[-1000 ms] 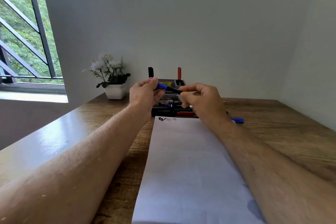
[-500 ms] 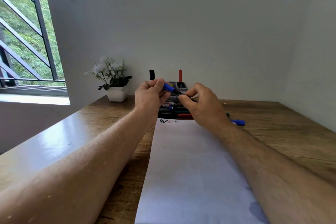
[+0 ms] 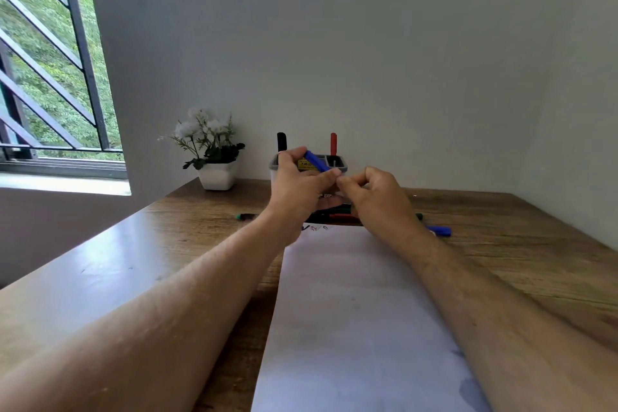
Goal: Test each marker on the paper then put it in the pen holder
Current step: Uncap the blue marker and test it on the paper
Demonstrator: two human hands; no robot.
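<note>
Blue marker sits in the left hand, gripped between curled fingers and thumb so that its blue end slants up and away in front of the pen holder. The right hand is raised just beside it, fingers curled, thumb and forefinger pinched together at the marker's near end; whether they actually have hold of the marker or its cap cannot be told, since the tip is hidden between the two hands. Both hands hover above the far edge of the paper.

Behind the hands, the grey pen holder stands against the wall with a yellow label on it. A black marker stands upright in its left part and a red marker upright in its right part.

On the worktop, between the holder and the paper, several more markers lie in a loose row, mostly hidden by the hands; a red one shows among them. A green-capped marker lies to the left of the row, and a blue cap or marker end lies to the right, beside the right wrist.

The paper's top edge carries a few small scribbles in black and red. A white pot of white flowers stands at the back left, near the barred window.
</note>
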